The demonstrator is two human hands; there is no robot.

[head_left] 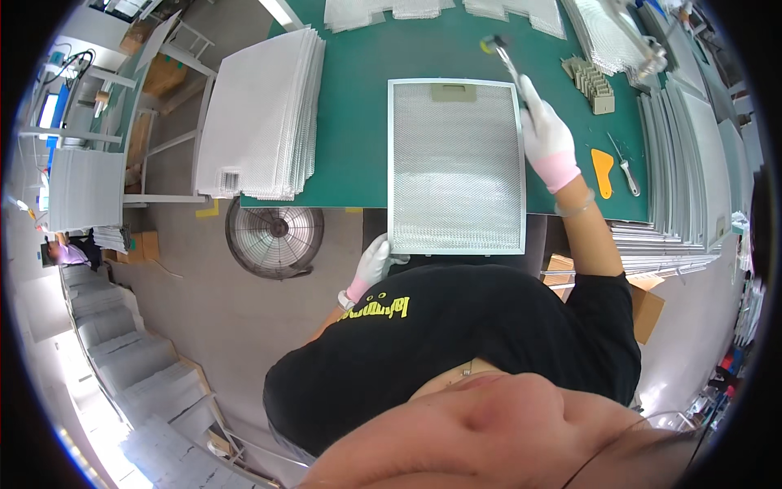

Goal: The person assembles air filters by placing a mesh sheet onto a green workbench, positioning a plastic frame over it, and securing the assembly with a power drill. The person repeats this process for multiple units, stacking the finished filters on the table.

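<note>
A framed metal mesh filter panel (456,171) lies on the green table in front of me, its near end past the table's edge. A small beige latch piece (453,93) is set in its far end. My left hand (373,262), in a white glove with a pink cuff, grips the near left corner of the panel. My right hand (544,130), gloved alike, is closed around the handle of a hammer (507,62) beside the panel's far right corner. The hammer's yellow and dark head is blurred.
Stacked mesh sheets (257,114) stand at the table's left. Right of my hand lie several beige clips (590,84), an orange scraper (602,173) and a thin tool with a white handle (627,173). Framed panels (684,163) are stacked far right. A floor fan (277,236) sits left.
</note>
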